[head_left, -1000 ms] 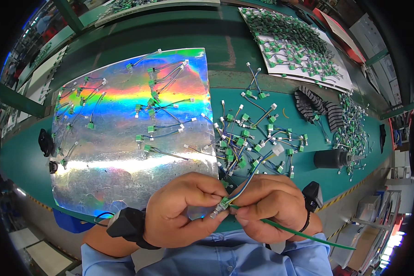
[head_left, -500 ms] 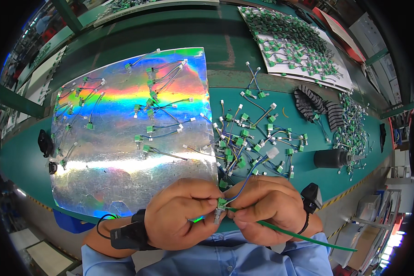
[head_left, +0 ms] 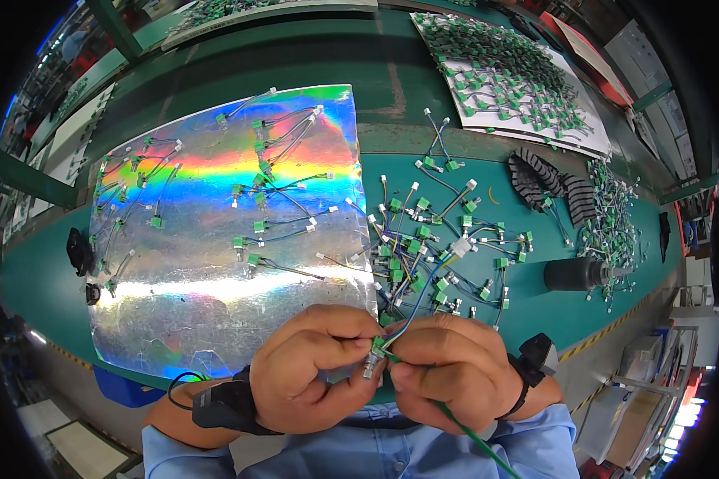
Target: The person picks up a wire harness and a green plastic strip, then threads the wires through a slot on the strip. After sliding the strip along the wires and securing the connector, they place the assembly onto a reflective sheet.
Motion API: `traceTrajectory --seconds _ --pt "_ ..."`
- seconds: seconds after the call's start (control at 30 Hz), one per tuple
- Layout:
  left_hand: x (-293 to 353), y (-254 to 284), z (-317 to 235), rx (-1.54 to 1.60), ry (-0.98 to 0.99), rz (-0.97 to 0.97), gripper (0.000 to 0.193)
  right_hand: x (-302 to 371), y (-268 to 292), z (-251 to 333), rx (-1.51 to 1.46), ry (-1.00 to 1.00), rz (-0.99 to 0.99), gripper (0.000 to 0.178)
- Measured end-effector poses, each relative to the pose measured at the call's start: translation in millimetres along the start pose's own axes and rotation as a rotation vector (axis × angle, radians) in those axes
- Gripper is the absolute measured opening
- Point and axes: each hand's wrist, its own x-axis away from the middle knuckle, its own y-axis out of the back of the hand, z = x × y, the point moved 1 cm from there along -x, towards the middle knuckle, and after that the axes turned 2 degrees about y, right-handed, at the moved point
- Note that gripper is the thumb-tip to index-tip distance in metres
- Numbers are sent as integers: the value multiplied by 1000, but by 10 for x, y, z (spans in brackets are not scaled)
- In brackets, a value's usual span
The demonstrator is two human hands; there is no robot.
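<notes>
My left hand (head_left: 307,371) pinches a small green potentiometer (head_left: 371,366) with a silver shaft pointing down toward me. From its top, blue wires run up and right to a white plug (head_left: 460,247) above the loose pile. Close beside it, my right hand (head_left: 455,359) has its fingers closed on a thin green strip (head_left: 483,449). One end of this strip reaches the potentiometer; the other passes under my palm to the lower edge. The fingers hide where the strip and the potentiometer meet. Both wrists wear black straps with small devices.
A shiny rainbow-silver sheet (head_left: 192,311) lies left with several wired parts on it. Beyond my right hand spreads a pile of similar parts (head_left: 415,255). Farther right are a dark bottle (head_left: 574,275), a striped black cloth (head_left: 538,177) and a loaded white board (head_left: 487,120).
The green strip has swung from pointing right to pointing down and right. The white plug has dropped left and nearer, and both hands have shifted slightly left.
</notes>
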Motion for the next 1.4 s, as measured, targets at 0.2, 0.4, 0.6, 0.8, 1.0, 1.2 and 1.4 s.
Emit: traceTrajectory --seconds 0.2,0.4,0.6,0.8,1.0,1.2,1.4 --pt "-5 8 -1 -11 3 7 33 42 -69 37 109 26 -49 35" --pt "2 -18 30 66 15 7 36 57 -24 46 65 -22 -64 36" --pt "35 -26 66 128 54 -36 36 7 8 -14 -63 -53 -52 30" --pt "31 -41 70 137 90 -63 36 10 29 -27 -55 -105 -32 24" --pt "45 -135 57 464 283 -214 32 -27 153 -53 -59 -250 -36 17" --pt "29 -48 71 265 173 -121 31 -37 192 -98 -365 -511 7 17" --pt "15 -29 70 52 79 -47 30 37 120 -58 -660 -617 -127 12"
